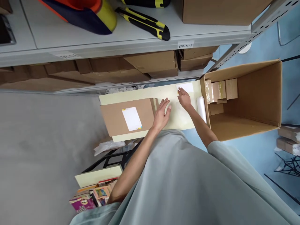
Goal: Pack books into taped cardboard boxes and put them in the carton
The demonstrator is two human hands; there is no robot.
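A flat brown cardboard parcel (127, 118) with a white label (132, 118) lies on a pale yellow table (180, 120). My left hand (162, 114) is open, fingers spread, resting against the parcel's right edge. My right hand (184, 98) reaches further along the table, fingers stretched toward a white paper slip (186, 87) at the table's far edge, touching or just short of it. A white roll (201, 107) lies at the table's right end.
A large open cardboard box (246, 100) with small taped parcels inside stands on the blue floor right of the table. A metal shelf (122, 43) above holds yellow-black utility knives (145, 23) and boxes. Books (93, 195) sit on a lower shelf.
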